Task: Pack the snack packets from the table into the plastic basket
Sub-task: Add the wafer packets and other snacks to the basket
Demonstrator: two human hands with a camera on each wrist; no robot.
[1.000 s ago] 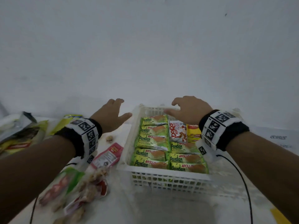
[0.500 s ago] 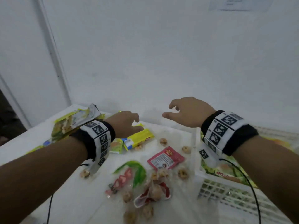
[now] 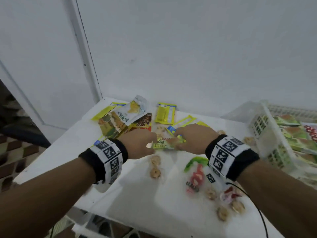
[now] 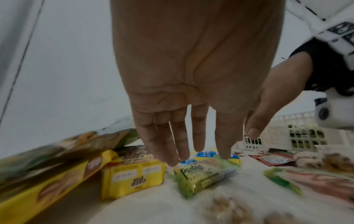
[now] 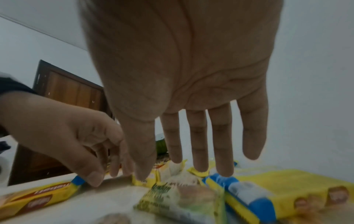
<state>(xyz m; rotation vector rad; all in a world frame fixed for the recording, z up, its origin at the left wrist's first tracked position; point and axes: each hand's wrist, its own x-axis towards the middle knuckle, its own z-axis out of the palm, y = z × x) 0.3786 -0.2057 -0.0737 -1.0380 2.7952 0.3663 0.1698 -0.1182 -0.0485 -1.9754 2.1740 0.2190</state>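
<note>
Left hand [image 3: 137,143] and right hand [image 3: 192,138] both low over the white table [image 3: 130,203], one at each end of a green Pandan wafer packet [image 3: 167,145]. Wrist views show both hands with fingers straight and slightly spread, tips just at or above the packet; no curl around it seen. Whether fingertips actually touch the wrapper: cannot tell, frames blurred.

Packet lies flat on the table, mid-surface, among loose round biscuits [image 3: 155,172]. White plastic lattice basket [image 3: 267,134] sits at the right edge of the table, well apart from the hands. Several green wafer packets already lie inside it.

Still out on the table: large jackfruit chip pouch [image 3: 132,110], yellow Coco packet [image 3: 142,123], yellow flat packet [image 3: 165,114] near the wall, blue-ended yellow bars [image 3: 171,129] behind the hands, clear bag with green and red print [image 3: 197,170] near the right wrist.

Judgement: packing well begun, not near done; the basket holds a layer, a good handful remains. Step in hand looks like picking up the green packet.
</note>
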